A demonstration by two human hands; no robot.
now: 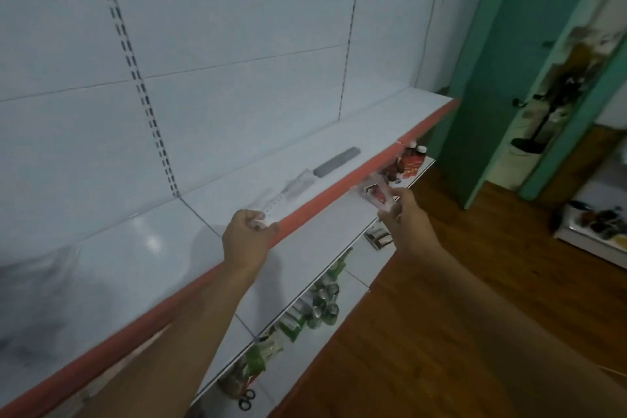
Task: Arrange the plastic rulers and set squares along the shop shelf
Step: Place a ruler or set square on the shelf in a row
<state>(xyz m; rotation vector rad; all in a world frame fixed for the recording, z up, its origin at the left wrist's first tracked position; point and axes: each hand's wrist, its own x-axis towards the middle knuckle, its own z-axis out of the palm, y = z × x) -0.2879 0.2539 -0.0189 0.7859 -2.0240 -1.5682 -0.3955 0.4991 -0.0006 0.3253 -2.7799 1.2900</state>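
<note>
The white shelf (373, 122) carries a grey ruler (336, 161) lying near its red front edge. The left hand (247, 237) pinches a clear ruler (274, 209) over that edge, likely to lay it alongside; the right hand (403, 214) grips a packaged set square (375, 195), waiting.

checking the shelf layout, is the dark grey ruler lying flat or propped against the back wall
Lying flat: the dark grey ruler rests full length on the white shelf, apart from the back wall.

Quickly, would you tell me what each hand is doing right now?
Left hand: grips a clear ruler at the shelf edge.
Right hand: holds a clear packet.
</note>
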